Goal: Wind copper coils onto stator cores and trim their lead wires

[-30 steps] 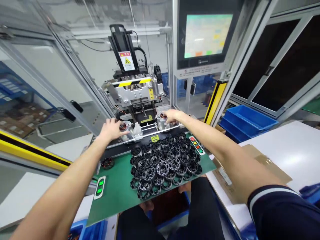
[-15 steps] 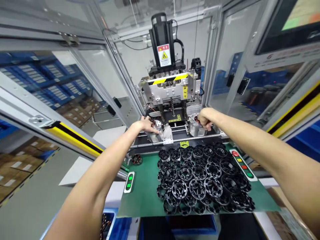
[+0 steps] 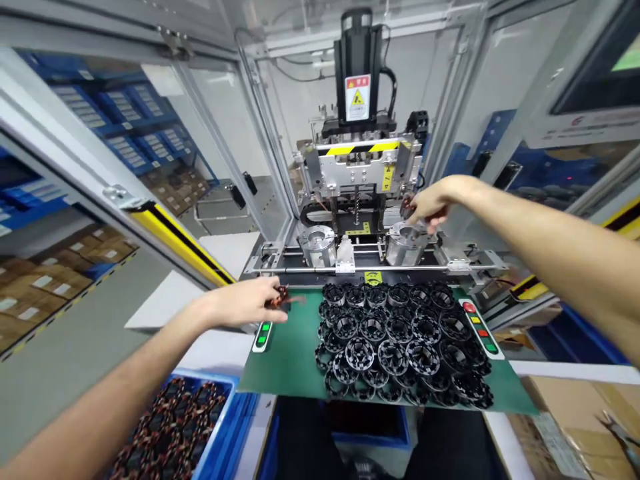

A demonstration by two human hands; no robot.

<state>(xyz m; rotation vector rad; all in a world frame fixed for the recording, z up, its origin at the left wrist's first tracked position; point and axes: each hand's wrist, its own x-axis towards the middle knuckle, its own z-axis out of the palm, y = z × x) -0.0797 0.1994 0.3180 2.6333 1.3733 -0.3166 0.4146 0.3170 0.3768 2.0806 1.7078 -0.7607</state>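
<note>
At eight o'clock in my view, my left hand (image 3: 253, 298) is half closed, thumb and fingers around a blurred black-and-copper coil ring (image 3: 281, 298); between two and three o'clock, my right hand (image 3: 434, 203) pinches a second coil ring (image 3: 407, 205), dark with reddish windings, above one of two silvery cylinders (image 3: 405, 250). Near seven, a blue bin (image 3: 229, 405) is filled with coppery wound parts (image 3: 173, 420), uncountably many; toward five, black rings (image 3: 381, 357) are stacked on a green board (image 3: 280, 363).
</note>
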